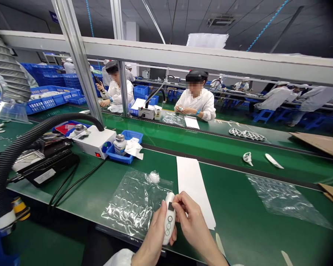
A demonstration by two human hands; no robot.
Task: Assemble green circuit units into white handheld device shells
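Note:
A white oval handheld device (168,225) with round buttons and a small dark window near its top stands tilted upright above the bench's front edge. My left hand (156,227) is closed around it, fingers showing past its right side. My right hand (192,216) is pinched at the dark window, thumb and forefinger touching the upper right of the device; whether something small lies between those fingertips is hidden. Behind my left hand a clear plastic bag (130,203) lies flat, with a crumpled white wad (154,177) at its far edge. A white paper sheet (192,181) lies beyond my right hand.
On the left are a white box (94,140) with a black hose (44,127) and a blue tray (131,157) holding a metal-capped bottle (120,143). White parts (274,161) lie on the green belt (211,151). Another plastic sheet (287,199) is at right. Co-workers sit across.

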